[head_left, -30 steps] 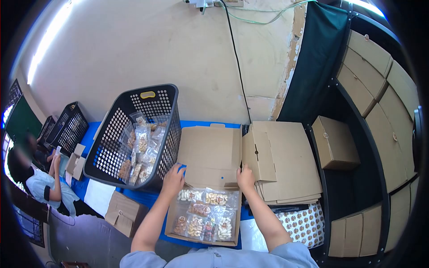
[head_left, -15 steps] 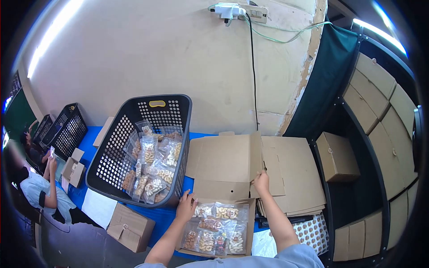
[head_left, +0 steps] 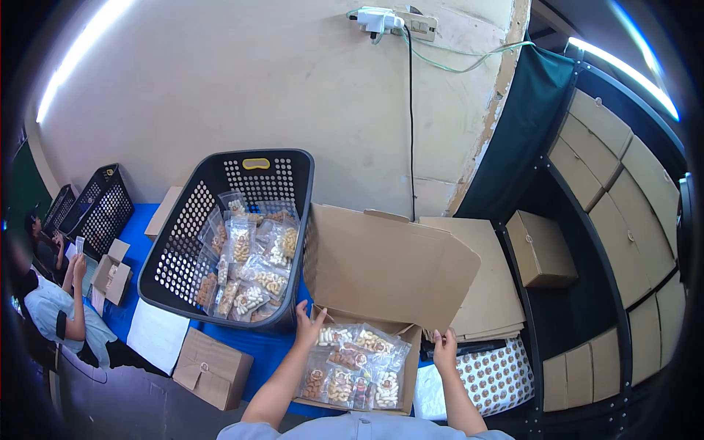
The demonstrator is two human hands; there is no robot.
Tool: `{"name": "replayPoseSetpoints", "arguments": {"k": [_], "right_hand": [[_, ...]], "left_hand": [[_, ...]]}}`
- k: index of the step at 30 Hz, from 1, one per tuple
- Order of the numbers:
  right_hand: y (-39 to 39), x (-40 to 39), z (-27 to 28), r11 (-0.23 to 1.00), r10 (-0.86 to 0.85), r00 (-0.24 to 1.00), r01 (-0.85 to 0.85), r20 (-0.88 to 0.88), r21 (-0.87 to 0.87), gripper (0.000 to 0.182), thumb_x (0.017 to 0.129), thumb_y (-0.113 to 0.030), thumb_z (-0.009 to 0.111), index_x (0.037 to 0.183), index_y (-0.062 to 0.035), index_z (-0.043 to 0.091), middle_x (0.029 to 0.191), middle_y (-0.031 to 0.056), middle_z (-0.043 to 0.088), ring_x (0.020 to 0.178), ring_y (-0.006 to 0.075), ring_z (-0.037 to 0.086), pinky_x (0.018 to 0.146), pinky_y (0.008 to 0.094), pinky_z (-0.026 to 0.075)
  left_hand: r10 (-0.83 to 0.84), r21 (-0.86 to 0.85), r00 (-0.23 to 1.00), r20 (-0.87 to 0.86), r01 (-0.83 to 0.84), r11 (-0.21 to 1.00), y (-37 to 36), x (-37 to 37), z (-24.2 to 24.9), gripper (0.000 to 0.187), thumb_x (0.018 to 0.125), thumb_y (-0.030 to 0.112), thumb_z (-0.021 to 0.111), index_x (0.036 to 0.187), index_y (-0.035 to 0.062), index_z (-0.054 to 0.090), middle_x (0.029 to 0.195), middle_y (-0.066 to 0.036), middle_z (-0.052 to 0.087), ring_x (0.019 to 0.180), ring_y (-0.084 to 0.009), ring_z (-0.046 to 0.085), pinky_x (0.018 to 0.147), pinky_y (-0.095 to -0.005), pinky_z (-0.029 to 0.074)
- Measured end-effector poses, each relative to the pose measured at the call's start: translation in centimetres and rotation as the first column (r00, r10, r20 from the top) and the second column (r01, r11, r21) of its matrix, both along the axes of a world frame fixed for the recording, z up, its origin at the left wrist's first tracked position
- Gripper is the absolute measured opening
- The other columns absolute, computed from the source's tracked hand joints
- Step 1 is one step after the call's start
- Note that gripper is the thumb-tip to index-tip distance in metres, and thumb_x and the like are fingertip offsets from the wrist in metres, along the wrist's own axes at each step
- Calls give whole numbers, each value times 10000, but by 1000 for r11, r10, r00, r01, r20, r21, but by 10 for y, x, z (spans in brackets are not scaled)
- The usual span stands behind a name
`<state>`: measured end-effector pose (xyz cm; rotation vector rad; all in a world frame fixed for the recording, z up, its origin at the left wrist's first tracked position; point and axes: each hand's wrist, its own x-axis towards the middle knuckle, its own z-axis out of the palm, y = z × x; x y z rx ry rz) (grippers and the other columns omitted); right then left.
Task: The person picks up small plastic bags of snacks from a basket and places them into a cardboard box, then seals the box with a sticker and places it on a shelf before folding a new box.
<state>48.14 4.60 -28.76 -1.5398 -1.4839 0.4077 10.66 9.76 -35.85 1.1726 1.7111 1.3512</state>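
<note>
Box (head_left: 367, 323), lower centre: light, bendy card, packets (head_left: 352, 367) inside; left hand (head_left: 309, 325) spread on rim, right hand (head_left: 444, 350) pinching lid (head_left: 389, 268) edge; best held by side walls

Small packing workshop. Blue-covered table (head_left: 268, 350) held black perforated basket (head_left: 220, 242) full of bagged snacks, open cardboard box (head_left: 381, 271) with more snack bags (head_left: 352, 363). Flat carton stack (head_left: 488, 293) beside; dark shelving (head_left: 587, 242) carried folded boxes. Another person (head_left: 51, 308) worked at far end, bare plaster wall (head_left: 220, 95) behind.
</note>
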Motion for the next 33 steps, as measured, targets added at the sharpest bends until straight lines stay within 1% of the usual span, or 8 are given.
{"name": "replayPoseSetpoints", "arguments": {"k": [1, 3, 6, 13, 15, 19, 24, 33], "right_hand": [[-5, 3, -5, 1000, -3, 1000, 3, 3, -11, 180, 975, -153, 552, 981, 25, 581, 870, 67, 575, 741, 155, 579, 649, 278, 482], [-7, 13, -21, 998, 48, 994, -50, -97, -27, 171, 951, -142, 586, 963, 29, 581, 869, 89, 542, 723, 172, 558, 636, 286, 461], [-13, 19, -17, 999, 35, 999, -35, 8, -37, 136, 911, -100, 619, 920, 33, 592, 851, 102, 548, 751, 197, 556, 671, 301, 460], [-23, 29, -12, 998, 0, 1000, 0, 13, 61, 159, 885, -85, 647, 996, 27, 628, 878, 87, 579, 761, 165, 551, 688, 285, 447], [-24, 33, -6, 989, -7, 992, -13, -129, -148, 167, 863, -81, 676, 972, 37, 633, 904, 71, 588, 745, 126, 551, 666, 265, 450], [-30, 23, 20, 981, 79, 976, -112, -204, -156, 190, 815, -86, 708, 935, 43, 637, 827, 48, 618, 686, 94, 552, 635, 261, 458], [-33, 31, -10, 944, 70, 986, -115, -153, -310, 227, 811, -91, 691, 983, 34, 611, 783, 48, 650, 698, 98, 575, 644, 274, 471], [-34, 37, 3, 952, -12, 988, -36, -156, -304, 181, 836, -68, 668, 977, 32, 618, 797, 85, 674, 705, 145, 635, 640, 299, 491]], "left_hand": [[-3, -11, 1000, 3, 3, 1000, 4, 1, 1, 790, 857, 372, 717, 1386, -42, 300, 1386, -258, 418, 1304, -316, 421, 1098, -401, 310], [-32, -69, 822, 569, 86, 994, 16, -1, 8, 829, 861, 354, 722, 1440, -42, 280, 1458, -228, 377, 1362, -277, 366, 1132, -373, 263], [-80, -65, 689, 721, 183, 981, 25, -18, 7, 686, 890, 249, 694, 1421, -37, 366, 1446, -153, 434, 1361, -226, 374, 1132, -337, 257], [-72, -15, 667, 741, 123, 992, 18, -6, 35, 519, 807, 90, 765, 1252, 33, 503, 1205, -86, 595, 1112, -161, 556, 982, -284, 410], [-124, 35, 678, 724, 144, 989, 23, -5, 36, 492, 789, 71, 777, 1210, 52, 524, 1138, -73, 618, 1056, -157, 574, 954, -283, 427], [-201, 131, 717, 667, 152, 980, 19, 3, 40, 400, 759, 41, 798, 1082, 91, 568, 1004, -42, 656, 956, -150, 607, 916, -284, 450], [-231, 171, 700, 676, 156, 973, 14, 9, 44, 382, 750, 25, 799, 1051, 83, 571, 1034, -45, 656, 976, -152, 606, 924, -290, 451], [-226, 151, 752, 619, 168, 974, 11, 10, 56, 447, 736, 29, 813, 1107, 60, 567, 1112, -79, 655, 1057, -166, 603, 946, -296, 450]]}}
